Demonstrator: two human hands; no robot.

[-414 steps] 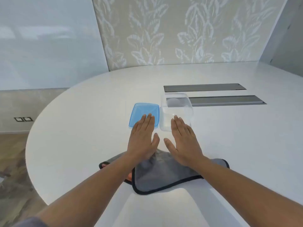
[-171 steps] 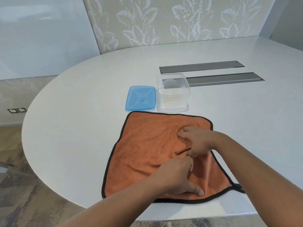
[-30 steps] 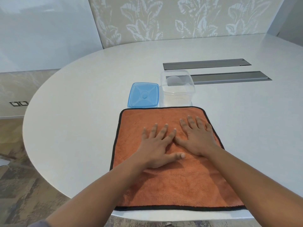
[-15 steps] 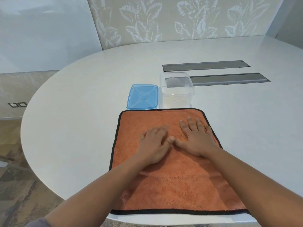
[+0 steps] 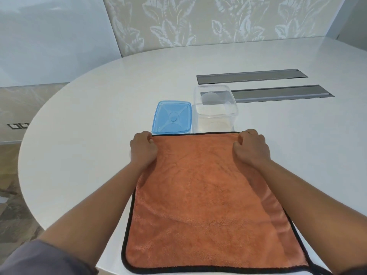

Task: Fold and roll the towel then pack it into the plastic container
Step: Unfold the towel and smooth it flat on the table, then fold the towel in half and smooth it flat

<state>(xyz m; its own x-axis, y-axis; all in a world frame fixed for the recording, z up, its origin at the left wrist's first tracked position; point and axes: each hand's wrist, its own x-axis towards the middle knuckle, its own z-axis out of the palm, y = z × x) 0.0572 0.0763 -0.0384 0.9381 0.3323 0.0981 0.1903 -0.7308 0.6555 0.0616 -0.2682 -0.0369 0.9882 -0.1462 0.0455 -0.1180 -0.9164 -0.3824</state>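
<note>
Flat on the white table lies the orange towel (no label or writing readable anywhere). Left hand and right hand each pinch a far corner, beside the blue lid and the clear plastic container.

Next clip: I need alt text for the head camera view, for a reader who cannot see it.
Two bare hands, left hand and right hand, pinch the far corners of an orange towel spread flat on a white table. Just beyond the towel stand a blue lid and, to its right, an open clear plastic container.
</note>
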